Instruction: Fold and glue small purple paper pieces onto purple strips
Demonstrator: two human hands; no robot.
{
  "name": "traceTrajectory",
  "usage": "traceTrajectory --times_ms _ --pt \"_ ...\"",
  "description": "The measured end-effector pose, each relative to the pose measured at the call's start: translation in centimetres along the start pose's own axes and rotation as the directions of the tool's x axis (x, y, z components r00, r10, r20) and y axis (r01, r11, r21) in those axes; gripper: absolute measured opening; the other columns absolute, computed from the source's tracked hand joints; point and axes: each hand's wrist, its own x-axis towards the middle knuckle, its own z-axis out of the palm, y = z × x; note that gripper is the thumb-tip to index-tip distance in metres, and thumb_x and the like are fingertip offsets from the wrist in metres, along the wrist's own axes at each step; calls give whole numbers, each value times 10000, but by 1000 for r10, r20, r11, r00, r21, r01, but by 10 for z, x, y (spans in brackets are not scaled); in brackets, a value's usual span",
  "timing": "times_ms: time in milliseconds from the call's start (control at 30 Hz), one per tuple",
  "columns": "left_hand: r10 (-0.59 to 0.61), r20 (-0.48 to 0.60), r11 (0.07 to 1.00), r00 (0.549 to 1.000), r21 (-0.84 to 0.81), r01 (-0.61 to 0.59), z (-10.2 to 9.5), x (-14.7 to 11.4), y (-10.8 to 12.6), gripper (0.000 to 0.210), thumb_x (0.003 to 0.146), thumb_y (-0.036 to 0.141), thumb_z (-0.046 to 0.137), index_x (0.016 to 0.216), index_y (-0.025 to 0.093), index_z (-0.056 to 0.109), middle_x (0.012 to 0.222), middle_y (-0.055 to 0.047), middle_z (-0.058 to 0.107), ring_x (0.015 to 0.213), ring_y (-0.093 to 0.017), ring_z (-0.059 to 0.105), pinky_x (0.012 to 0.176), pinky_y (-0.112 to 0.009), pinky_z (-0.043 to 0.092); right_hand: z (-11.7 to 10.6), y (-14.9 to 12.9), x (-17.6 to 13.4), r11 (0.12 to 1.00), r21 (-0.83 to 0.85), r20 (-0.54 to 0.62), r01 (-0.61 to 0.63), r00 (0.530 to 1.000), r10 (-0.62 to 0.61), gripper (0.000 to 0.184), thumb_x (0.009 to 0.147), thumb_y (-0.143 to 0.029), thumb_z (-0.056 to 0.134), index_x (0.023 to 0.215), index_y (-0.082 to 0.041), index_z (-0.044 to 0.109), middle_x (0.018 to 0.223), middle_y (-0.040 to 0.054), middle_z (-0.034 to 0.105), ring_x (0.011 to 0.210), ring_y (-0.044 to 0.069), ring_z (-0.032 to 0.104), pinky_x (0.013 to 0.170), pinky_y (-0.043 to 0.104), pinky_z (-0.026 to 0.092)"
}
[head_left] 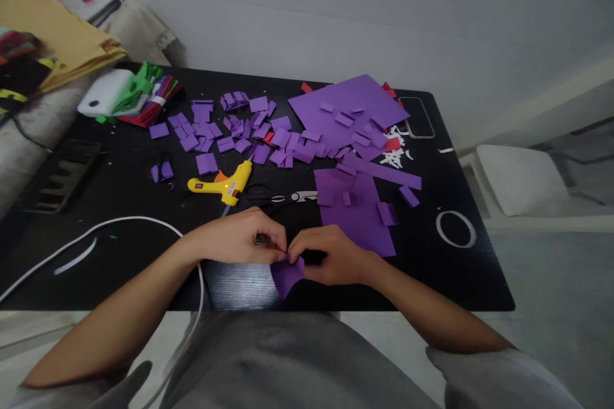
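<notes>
Near the front edge of the table, my left hand (249,239) and my right hand (330,252) meet over a small purple paper piece (288,278). The fingertips of both hands pinch its upper edge, and its lower part hangs free towards me. Just beyond my left hand lies a yellow glue gun (225,184), its nozzle pointing away to the right. Scissors (297,196) rest behind the hands, their handles dark against the table. To the right, a purple paper sheet (355,217) extends behind my right hand.
Many folded purple pieces (206,163) are scattered across the back. A larger purple sheet (345,108) lies behind them. White paper scraps (394,153) and a tape ring (455,229) are at the right. A white cable (129,218) loops at the left, past a phone-case-like frame (67,176).
</notes>
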Motion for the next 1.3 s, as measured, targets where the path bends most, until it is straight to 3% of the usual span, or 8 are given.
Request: traceTrajectory --times_ms 400,500,600,700,867,967,1100,1300 --pt "34 48 999 998 -40 -32 -1 1 0 160 921 107 618 914 158 770 805 -16 775 729 -126 714 719 -190 528 0 0 0 999 17 -9 29 1000 -29 93 847 -144 747 927 -187 766 919 62 804 812 162 773 753 242 592" --pt "46 -81 999 996 24 -45 -5 -4 2 218 939 97 559 1037 173 739 844 -18 776 761 -136 719 717 -204 529 0 1 0 1000 2 -49 12 999 -12 77 849 -171 786 921 -183 763 907 68 809 806 171 779 753 253 598" --pt "139 -216 985 966 134 -112 -7 -11 4 393 832 37 574 1175 202 672 1036 -33 763 906 -157 713 818 -241 548 -1 3 1 999 -40 -137 2 990 -7 89 849 -190 810 924 -185 762 895 68 809 799 178 778 750 263 605" --pt "226 -239 952 944 260 -162 -5 -11 6 452 772 51 636 1197 206 633 1145 -53 713 1009 -187 678 900 -285 539 -6 4 3 994 -107 -250 -1 968 -25 71 872 -216 799 927 -203 757 896 58 813 809 181 780 761 274 619" --pt "346 -317 893 883 400 -206 5 -5 4 181 909 127 654 1075 195 626 1037 -57 698 961 -184 670 863 -290 525 -10 4 5 980 -188 -328 59 937 -120 100 857 -158 784 944 -188 745 916 72 813 836 186 783 776 272 629" --pt "376 -359 891 854 393 -227 8 -3 1 144 908 82 644 991 195 612 973 -45 691 895 -164 665 801 -264 518 -9 4 5 975 -210 -361 67 922 -141 123 854 -127 783 957 -182 743 906 73 809 827 183 777 785 274 631" --pt "364 -376 904 852 362 -227 9 -4 -2 211 868 20 655 982 194 619 966 -34 689 882 -150 666 789 -250 523 -7 3 5 975 -213 -381 71 912 -149 146 870 -132 778 1001 -188 747 908 69 812 810 181 774 776 288 635" --pt "368 -427 905 826 369 -212 11 -2 -4 158 918 82 703 1031 188 672 1010 -47 724 916 -145 705 836 -247 552 -7 0 6 982 -188 -431 26 896 -106 127 882 -176 797 1000 -191 751 919 69 817 833 184 783 794 298 637"
